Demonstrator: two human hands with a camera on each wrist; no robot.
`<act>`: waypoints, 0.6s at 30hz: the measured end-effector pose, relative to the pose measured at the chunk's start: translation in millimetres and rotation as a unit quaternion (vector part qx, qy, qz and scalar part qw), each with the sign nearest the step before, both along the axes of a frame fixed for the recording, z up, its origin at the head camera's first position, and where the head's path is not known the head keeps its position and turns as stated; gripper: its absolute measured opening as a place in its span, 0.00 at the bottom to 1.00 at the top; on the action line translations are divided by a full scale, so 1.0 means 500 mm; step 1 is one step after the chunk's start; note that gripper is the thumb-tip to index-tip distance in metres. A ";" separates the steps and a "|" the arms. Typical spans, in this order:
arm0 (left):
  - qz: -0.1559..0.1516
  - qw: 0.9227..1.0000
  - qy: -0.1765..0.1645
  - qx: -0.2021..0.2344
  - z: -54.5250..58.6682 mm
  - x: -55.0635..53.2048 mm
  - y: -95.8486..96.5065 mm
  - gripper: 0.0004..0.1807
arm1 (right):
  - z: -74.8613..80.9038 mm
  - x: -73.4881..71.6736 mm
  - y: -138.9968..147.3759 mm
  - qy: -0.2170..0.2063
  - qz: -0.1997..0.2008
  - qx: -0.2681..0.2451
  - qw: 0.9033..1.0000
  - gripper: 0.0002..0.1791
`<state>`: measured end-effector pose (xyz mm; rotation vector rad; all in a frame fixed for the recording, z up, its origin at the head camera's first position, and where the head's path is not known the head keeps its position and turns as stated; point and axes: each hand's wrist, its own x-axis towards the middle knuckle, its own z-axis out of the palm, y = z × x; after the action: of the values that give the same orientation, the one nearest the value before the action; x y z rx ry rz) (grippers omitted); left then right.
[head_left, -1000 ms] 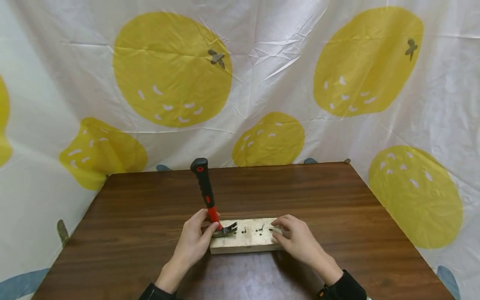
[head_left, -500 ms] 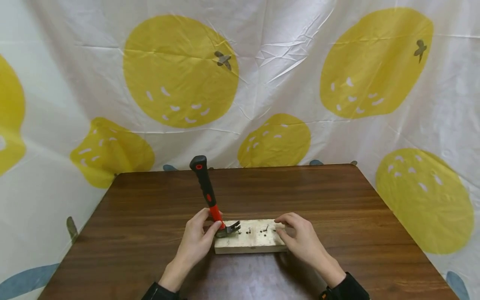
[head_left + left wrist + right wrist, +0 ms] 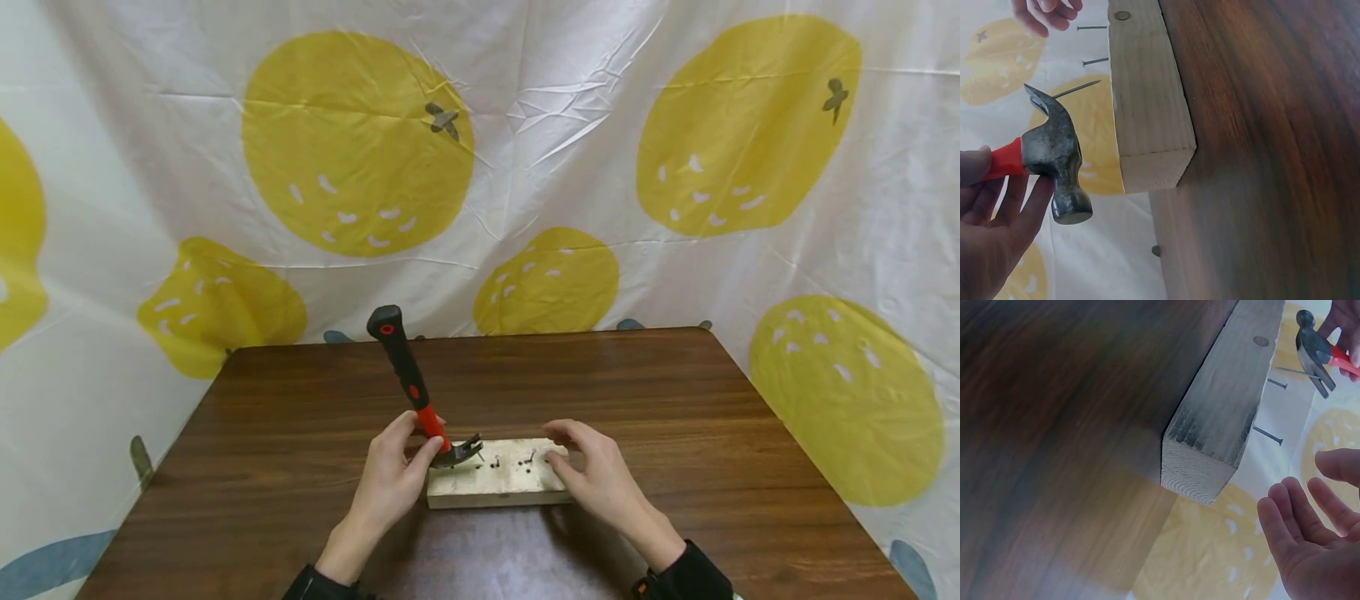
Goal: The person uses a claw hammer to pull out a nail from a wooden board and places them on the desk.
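In the head view my left hand grips a claw hammer by the red neck just below its head, with the black handle pointing up and away. A nail is caught in the hammer's claw; in the left wrist view its pointed end is apart from the wooden block. Two more nails stick out of the block's upper face. My right hand hovers by the block's right end, its fingers loosely bent and holding nothing, as the right wrist view also shows, near a standing nail.
The block lies on a brown wood-grain table, with several dark nail holes in its top. Behind the table hangs a white curtain printed with yellow fruit.
The hammer head has risen slightly off the block, and its handle leans further left. A nail now shows in the claw, clear of the wood. My right hand stays about where it was.
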<state>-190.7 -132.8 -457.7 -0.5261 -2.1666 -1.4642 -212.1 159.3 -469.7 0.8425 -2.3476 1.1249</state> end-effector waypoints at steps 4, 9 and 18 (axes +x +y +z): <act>-0.003 1.000 0.002 0.005 0.002 -0.002 0.004 0.15 | 0.001 0.001 -0.002 -0.004 0.000 0.002 1.000 0.19; -0.019 1.000 -0.006 0.024 0.003 0.000 0.010 0.15 | 0.006 0.001 -0.005 -0.010 0.019 -0.007 1.000 0.20; -0.055 0.998 -0.032 0.030 0.018 0.013 0.033 0.13 | 0.013 0.009 -0.016 0.013 0.084 -0.021 0.996 0.27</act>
<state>-184.3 -116.1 -448.8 -0.5936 -2.1653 -1.6189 -207.8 151.4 -463.4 1.0488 -2.2570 1.2174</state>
